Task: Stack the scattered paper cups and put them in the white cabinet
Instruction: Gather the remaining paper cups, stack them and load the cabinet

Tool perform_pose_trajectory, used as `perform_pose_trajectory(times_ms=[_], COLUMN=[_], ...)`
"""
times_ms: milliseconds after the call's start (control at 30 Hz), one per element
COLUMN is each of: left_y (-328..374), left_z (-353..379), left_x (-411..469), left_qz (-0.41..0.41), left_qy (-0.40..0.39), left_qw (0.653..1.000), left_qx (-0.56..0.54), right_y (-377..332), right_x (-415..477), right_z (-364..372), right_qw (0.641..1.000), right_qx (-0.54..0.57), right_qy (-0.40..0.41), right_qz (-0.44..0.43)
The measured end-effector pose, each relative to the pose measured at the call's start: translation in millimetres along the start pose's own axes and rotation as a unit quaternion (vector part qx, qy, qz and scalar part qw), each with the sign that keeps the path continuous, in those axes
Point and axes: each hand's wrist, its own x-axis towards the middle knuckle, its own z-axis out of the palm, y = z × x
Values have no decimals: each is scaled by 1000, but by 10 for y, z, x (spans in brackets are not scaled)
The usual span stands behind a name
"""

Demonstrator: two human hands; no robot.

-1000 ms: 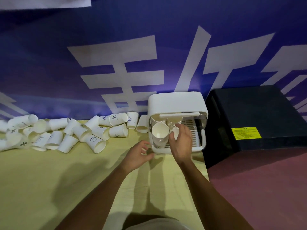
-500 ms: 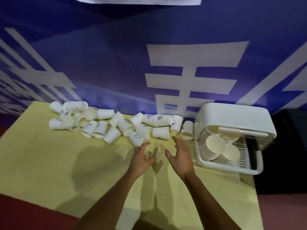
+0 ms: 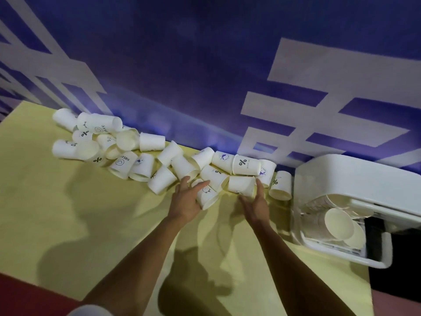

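Scattered paper cups (image 3: 152,142) lie on the bench (image 3: 68,213) left of the white cabinet (image 3: 355,176), which holds stacked cups (image 3: 339,224). The left hand (image 3: 188,201) and right hand (image 3: 254,205) reach among them, fingers (image 3: 259,187) spread, gripping nothing; the left hand touches one cup (image 3: 208,196).

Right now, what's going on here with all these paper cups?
A person is tidying loose paper cups on the yellow table. Their left hand is open against a tipped cup, and their right hand, also open, reaches around the next cup over. Neither cup looks lifted yet. A jumble of cups lies along the wall. The white cabinet on the right stands open with stacked cups inside.
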Motion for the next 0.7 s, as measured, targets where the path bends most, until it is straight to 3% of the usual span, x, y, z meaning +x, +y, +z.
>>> perform_pose_trajectory(times_ms=[133,367,700], left_y=[-34,-25,-120], left_z=[51,104,99], left_x=[89,166,-2], left_qz=[2,14,18], left_qy=[-20,-24,-59], left_qw=[1000,999,998], left_qx=[10,24,12], right_y=[-68,-191,-56], right_x=[106,380,382], right_z=[109,217,327], right_qw=[999,967,932], right_qx=[38,208,258], right_qy=[14,61,45], right_qz=[8,131,252])
